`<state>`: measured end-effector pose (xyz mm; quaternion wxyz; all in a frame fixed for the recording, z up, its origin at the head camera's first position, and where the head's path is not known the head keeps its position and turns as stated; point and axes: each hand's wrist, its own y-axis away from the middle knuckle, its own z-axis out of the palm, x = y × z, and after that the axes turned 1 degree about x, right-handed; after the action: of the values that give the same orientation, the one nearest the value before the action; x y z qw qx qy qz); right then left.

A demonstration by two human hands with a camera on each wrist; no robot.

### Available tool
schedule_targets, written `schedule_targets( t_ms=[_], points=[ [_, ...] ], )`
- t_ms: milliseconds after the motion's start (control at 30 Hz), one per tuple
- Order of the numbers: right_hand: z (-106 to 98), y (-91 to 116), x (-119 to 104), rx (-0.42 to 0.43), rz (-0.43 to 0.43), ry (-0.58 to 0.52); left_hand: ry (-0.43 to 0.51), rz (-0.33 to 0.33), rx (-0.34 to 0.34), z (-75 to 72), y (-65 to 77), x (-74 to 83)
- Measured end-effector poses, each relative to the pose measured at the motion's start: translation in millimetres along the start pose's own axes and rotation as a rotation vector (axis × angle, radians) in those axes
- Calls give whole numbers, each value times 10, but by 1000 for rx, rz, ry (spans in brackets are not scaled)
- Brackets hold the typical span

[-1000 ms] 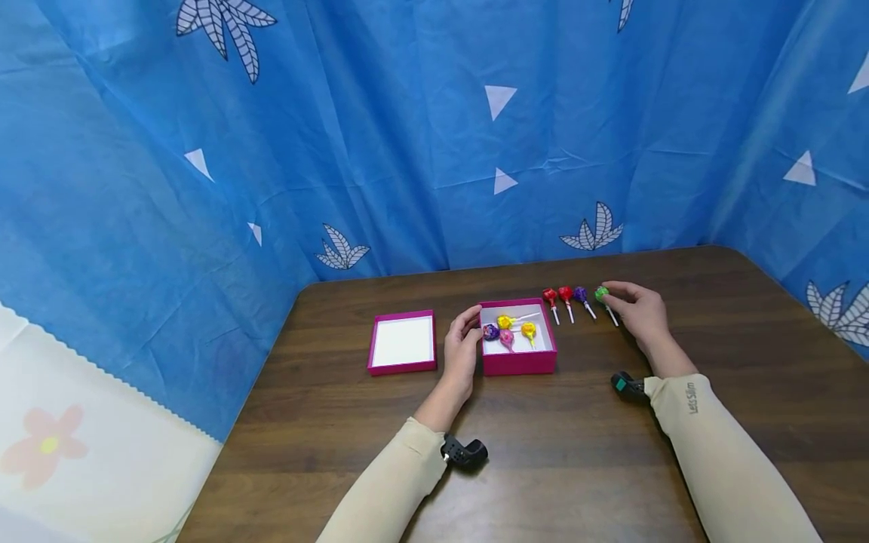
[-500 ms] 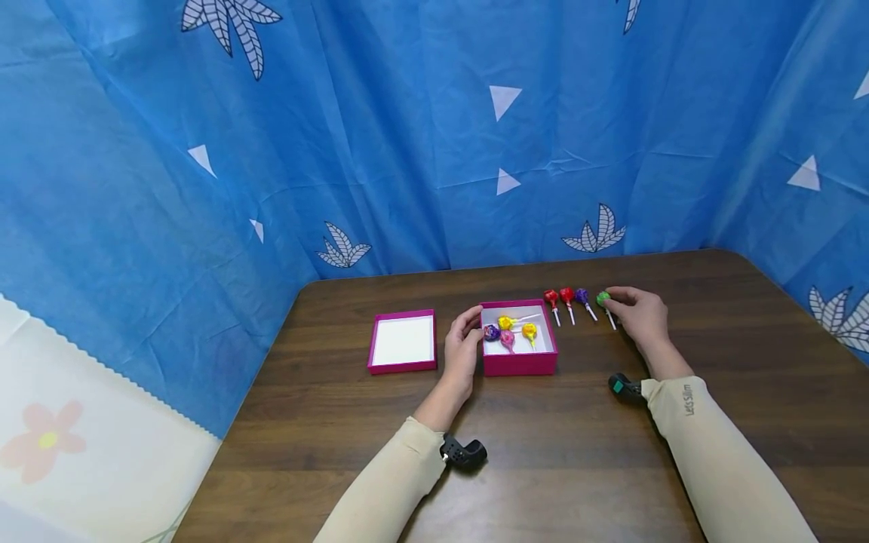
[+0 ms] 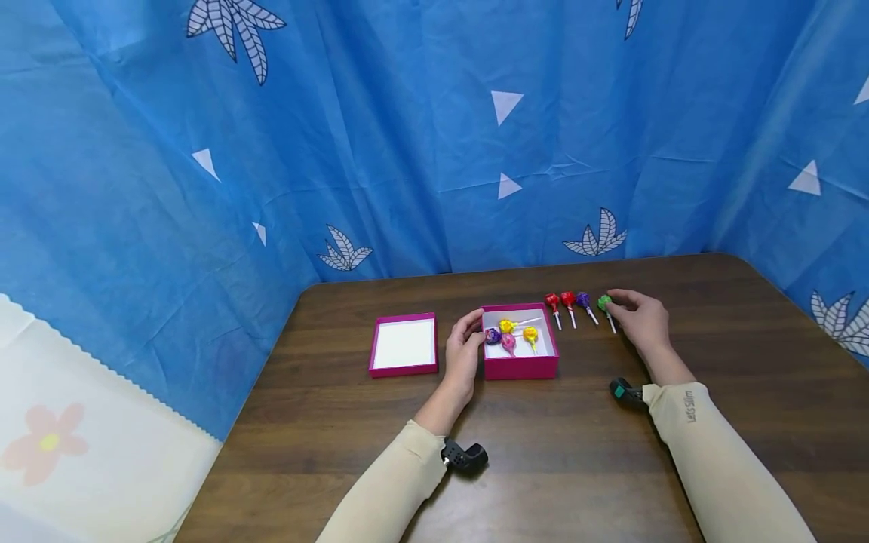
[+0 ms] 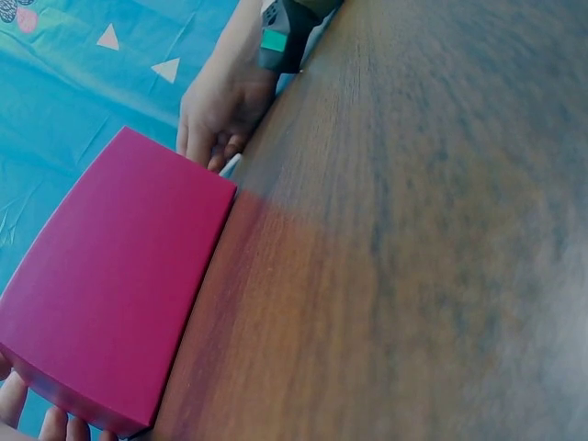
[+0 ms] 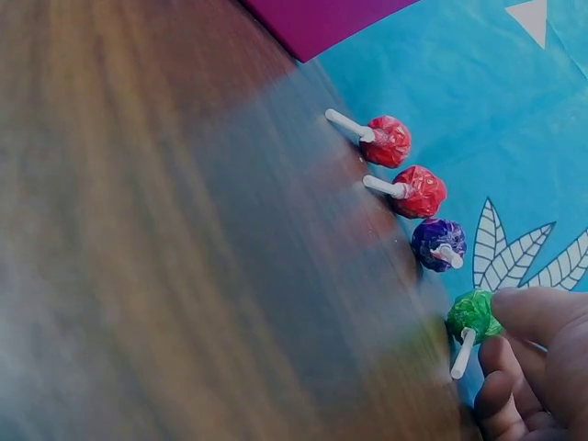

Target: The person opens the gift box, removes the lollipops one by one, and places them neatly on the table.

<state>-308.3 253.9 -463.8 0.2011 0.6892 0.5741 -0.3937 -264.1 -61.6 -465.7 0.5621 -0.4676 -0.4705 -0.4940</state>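
An open magenta box (image 3: 521,368) with a white inside stands on the table. Inside lie several wrapped lollipops: two yellow (image 3: 530,336), one pink (image 3: 508,345) and one purple (image 3: 492,336). My left hand (image 3: 463,358) holds the box at its left wall, thumb at the rim; in the left wrist view some fingertips (image 4: 55,424) show against its side. My right hand (image 3: 640,320) pinches a green lollipop (image 5: 472,314) by its wrapped head, at the right end of a row. Beside it lie a purple lollipop (image 5: 439,244) and two red lollipops (image 5: 421,192).
Left of the box lies its magenta lid (image 3: 404,345), white inside facing up. The brown wooden table (image 3: 543,460) reaches back to a blue patterned curtain (image 3: 421,151). A black wrist camera (image 3: 465,456) is strapped to the left forearm, another (image 3: 626,391) to the right.
The right hand shifts slightly at the green lollipop, whose stick now points a little more straight toward me. The left hand and box keep their places; the head view tilts slightly.
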Motion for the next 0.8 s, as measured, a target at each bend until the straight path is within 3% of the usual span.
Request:
schedule_targets(
  t_ms=[433,800],
  points=[
    [-27,18,-68,21,0,-49,-2,6,-3,7,-2,-1],
    [-113,21,-263,95,-65,-98,-5,-5,-7,10,12,23]
  ],
)
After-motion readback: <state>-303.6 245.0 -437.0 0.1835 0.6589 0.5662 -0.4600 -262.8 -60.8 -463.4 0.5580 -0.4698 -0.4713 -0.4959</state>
